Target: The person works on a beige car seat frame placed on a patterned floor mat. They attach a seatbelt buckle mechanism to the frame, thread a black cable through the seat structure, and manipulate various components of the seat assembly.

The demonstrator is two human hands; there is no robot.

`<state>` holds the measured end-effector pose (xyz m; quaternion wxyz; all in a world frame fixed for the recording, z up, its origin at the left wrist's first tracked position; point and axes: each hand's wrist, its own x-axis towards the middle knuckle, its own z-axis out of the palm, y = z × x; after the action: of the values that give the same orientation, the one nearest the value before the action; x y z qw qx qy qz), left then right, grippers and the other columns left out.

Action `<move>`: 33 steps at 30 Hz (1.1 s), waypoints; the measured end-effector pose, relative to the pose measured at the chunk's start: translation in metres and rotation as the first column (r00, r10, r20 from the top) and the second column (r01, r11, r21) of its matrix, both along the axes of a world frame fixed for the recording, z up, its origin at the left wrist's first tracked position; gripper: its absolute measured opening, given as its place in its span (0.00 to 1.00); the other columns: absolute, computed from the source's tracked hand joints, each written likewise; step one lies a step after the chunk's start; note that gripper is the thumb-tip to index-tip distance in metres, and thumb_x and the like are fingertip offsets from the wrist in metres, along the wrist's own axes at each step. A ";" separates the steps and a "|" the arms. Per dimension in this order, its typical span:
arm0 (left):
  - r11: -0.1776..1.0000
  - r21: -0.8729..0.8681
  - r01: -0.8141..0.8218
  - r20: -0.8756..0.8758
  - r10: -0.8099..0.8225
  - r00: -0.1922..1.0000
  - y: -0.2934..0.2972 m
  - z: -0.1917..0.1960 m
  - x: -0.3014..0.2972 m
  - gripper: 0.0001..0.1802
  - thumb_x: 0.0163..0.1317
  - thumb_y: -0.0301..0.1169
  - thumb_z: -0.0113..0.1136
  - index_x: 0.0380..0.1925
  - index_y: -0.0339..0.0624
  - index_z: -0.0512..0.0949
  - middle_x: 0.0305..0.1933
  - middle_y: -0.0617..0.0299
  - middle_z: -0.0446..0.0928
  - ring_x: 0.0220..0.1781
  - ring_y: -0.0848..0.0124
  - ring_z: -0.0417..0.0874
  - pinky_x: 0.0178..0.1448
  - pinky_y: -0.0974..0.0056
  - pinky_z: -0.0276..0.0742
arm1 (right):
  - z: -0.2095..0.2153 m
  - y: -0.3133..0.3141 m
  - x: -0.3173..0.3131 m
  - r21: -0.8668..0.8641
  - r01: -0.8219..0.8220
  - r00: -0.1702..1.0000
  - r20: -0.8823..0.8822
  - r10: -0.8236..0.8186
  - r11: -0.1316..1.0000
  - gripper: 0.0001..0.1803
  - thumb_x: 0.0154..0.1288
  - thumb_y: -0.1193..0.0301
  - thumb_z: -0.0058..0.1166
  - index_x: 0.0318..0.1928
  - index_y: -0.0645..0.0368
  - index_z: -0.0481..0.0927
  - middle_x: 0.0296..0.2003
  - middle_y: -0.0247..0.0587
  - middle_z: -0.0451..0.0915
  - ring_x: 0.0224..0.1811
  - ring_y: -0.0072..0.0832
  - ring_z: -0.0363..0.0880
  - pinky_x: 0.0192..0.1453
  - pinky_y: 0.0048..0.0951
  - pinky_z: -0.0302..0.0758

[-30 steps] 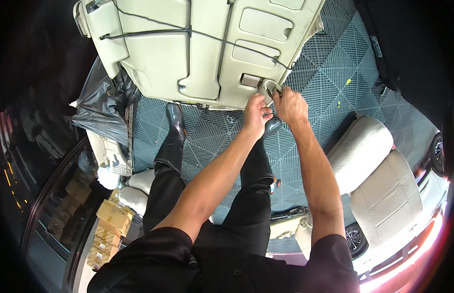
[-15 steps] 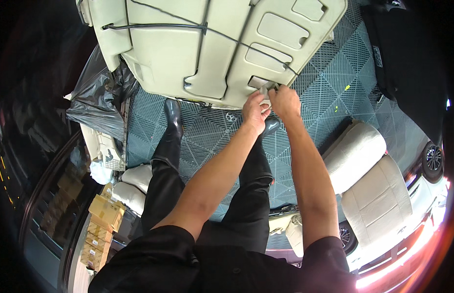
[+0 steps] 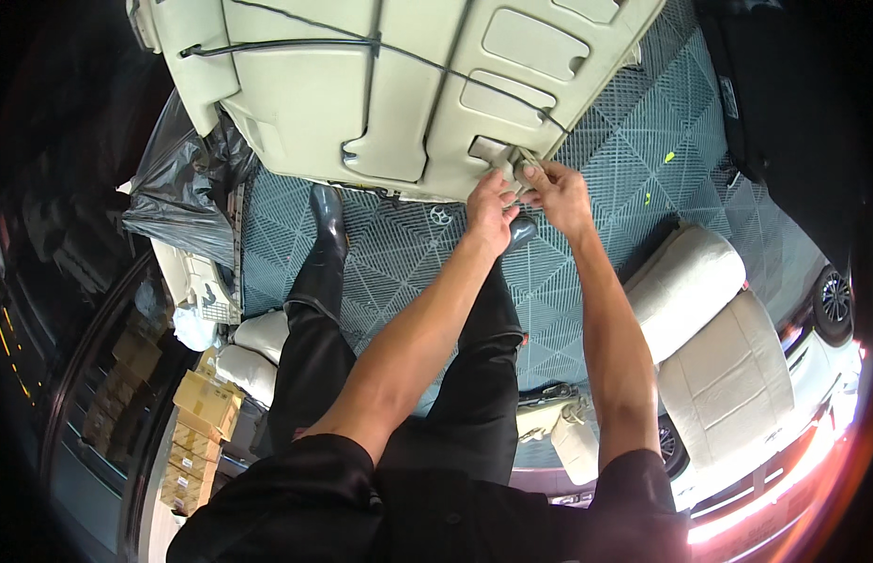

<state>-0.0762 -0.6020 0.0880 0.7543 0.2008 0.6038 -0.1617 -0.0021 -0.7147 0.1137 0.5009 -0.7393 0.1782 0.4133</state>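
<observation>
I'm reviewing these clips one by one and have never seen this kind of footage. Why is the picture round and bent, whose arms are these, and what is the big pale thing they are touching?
The picture comes from a wide fisheye camera worn on a person's head, looking down, so straight edges bend near the rim. The two bare arms rising from the bottom edge are that person's own. Below them you see black trousers and a black boot on a grey-blue tiled floor.

The big pale thing is a moulded cream panel with a thin black cable running across it. Both hands meet at its lower edge: the left hand and the right hand pinch a small grey piece there. I cannot tell exactly what that piece is.

Around them lie cream car seats, a black plastic bag and stacked cardboard boxes.
</observation>
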 end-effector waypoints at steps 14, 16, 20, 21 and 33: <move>0.981 0.179 -0.069 0.169 0.038 0.985 -0.014 -0.013 -0.007 0.18 0.67 0.42 0.60 0.51 0.45 0.75 0.41 0.70 0.76 0.35 0.79 0.72 0.36 0.70 0.63 | -0.011 -0.006 -0.012 -0.049 -0.005 0.994 0.112 0.011 0.999 0.18 0.67 0.62 0.61 0.43 0.68 0.84 0.28 0.39 0.84 0.28 0.22 0.81 0.35 0.25 0.79; 0.982 0.184 -0.044 0.207 0.005 0.978 -0.019 -0.018 -0.011 0.16 0.68 0.42 0.58 0.50 0.47 0.73 0.33 0.72 0.74 0.31 0.81 0.69 0.34 0.72 0.62 | -0.004 -0.008 -0.004 -0.186 -0.167 0.972 0.132 0.193 0.968 0.17 0.66 0.62 0.61 0.39 0.67 0.84 0.26 0.45 0.84 0.28 0.28 0.83 0.34 0.30 0.78; 0.989 0.146 0.017 0.075 -0.028 0.997 -0.017 -0.023 -0.009 0.17 0.61 0.46 0.57 0.48 0.56 0.75 0.35 0.77 0.72 0.32 0.80 0.64 0.39 0.69 0.60 | -0.009 -0.005 0.007 -0.315 -0.296 0.893 0.244 0.379 0.901 0.16 0.64 0.62 0.61 0.33 0.66 0.84 0.24 0.50 0.82 0.26 0.35 0.83 0.33 0.39 0.74; 0.988 0.150 0.034 0.064 -0.043 0.997 -0.021 -0.022 -0.009 0.17 0.59 0.46 0.58 0.47 0.57 0.75 0.37 0.78 0.72 0.33 0.80 0.65 0.41 0.68 0.60 | -0.007 -0.006 0.008 -0.304 -0.307 0.903 0.205 0.377 0.902 0.16 0.64 0.62 0.61 0.32 0.66 0.84 0.23 0.50 0.82 0.26 0.35 0.83 0.33 0.39 0.74; 0.961 0.269 -0.068 0.297 -0.016 0.955 -0.035 0.001 0.005 0.21 0.57 0.29 0.55 0.52 0.38 0.75 0.53 0.61 0.77 0.60 0.72 0.72 0.68 0.63 0.62 | -0.009 0.004 0.017 -0.298 -0.332 0.903 0.176 0.393 0.895 0.16 0.64 0.64 0.62 0.27 0.66 0.81 0.18 0.44 0.80 0.20 0.28 0.78 0.29 0.33 0.73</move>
<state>-0.0717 -0.6367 0.0888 0.8028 0.3181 0.5032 -0.0337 0.0147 -0.7107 0.1043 0.3303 -0.8619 0.0296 0.3836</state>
